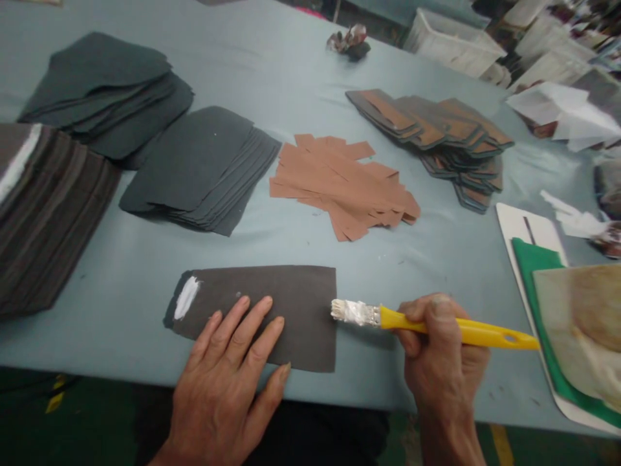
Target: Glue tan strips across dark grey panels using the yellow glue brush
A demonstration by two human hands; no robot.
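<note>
The left hand (226, 382) lay flat on a dark grey sheet (272, 317), its grip spread, the fingers (257, 317) apart and bearing down. That hold seemed meant to pin the sheet to the table (301, 259) so that it could not slide. The sheet lay near the table's front edge, its long side running along it, with a streak of white paste (187, 299) at its left end, clear of the fingers. The right hand (441, 349) had its grip closed around the yellow handle of a flat brush (460, 328). The matted white bristles (354, 312) were held just beside the sheet's right end, apparently not touching it, so the wet tip stayed off the hand and the cloth-like surface alike.

The piles stood well back: dark grey pieces (198, 171), loose tan strips (339, 188), and a fanned stack of tan-faced pieces (431, 136). A thick brown stack (48, 213) sat nearer the pasted end — the tightest side. A green mat (538, 285) lay on a white board (524, 226) near the brush handle's end.
</note>
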